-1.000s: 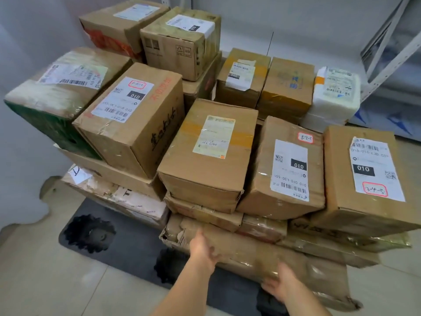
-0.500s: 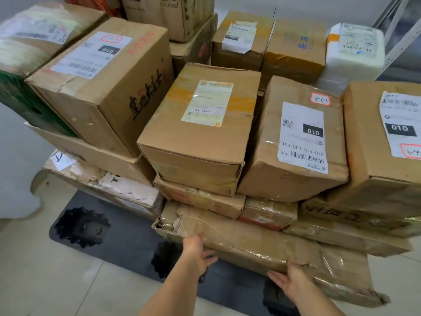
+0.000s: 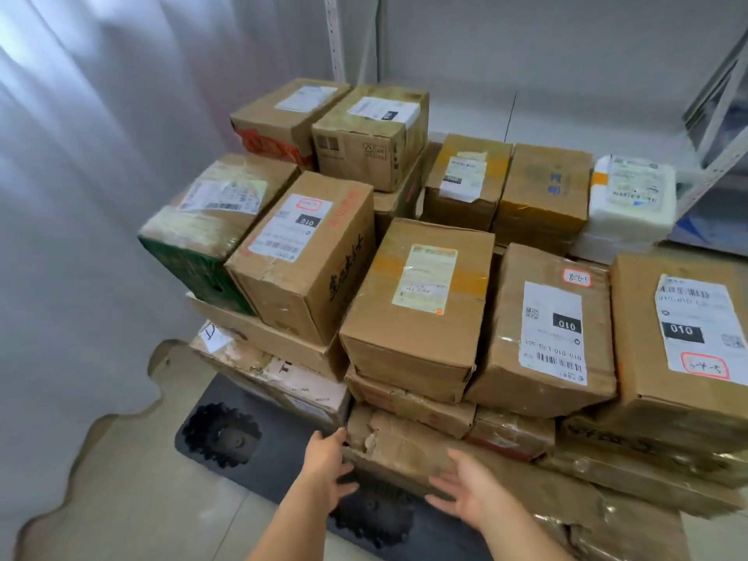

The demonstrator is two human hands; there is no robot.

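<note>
The left hand [image 3: 326, 459] lies with relaxed fingers against the left end of the long flat parcel [image 3: 409, 447]. The parcel sits lowest in the near stack on the black pallet [image 3: 279, 435], pinned under other boxes [image 3: 421, 317]. Its brown wrap is crumpled and torn at that corner. The right hand [image 3: 469, 491], fingers spread and grasping nothing, hovers at the near face, perhaps touching, likely to brace a pull.

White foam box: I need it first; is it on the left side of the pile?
No, the white foam box sits at the right end of the back row, beside a brown carton.
</note>
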